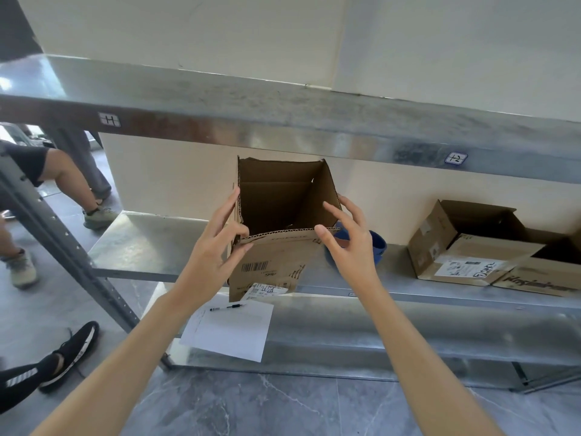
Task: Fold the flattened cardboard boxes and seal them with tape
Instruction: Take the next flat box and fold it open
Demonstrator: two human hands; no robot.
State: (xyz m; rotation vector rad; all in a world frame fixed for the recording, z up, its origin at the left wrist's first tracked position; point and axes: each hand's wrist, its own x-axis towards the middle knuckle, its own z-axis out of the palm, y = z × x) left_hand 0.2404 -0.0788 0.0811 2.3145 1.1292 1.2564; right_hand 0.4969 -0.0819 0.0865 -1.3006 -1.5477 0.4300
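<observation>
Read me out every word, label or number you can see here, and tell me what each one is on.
"H": white sticker on the grey metal shelf beam, left.
"+2", as best it reads: handwritten sticker on that beam, right.
Barcode print and white label on the held brown cardboard box: too small.
Dark lettering and label on the open cardboard box, right: blurred.
White paper sheet: faint marks, unreadable.

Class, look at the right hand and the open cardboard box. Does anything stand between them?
Nothing visible does. The right hand, fingers spread, is right at the right wall of the box. The blue object on the shelf sits behind the hand, not between. The left hand grips the near left corner.
</observation>
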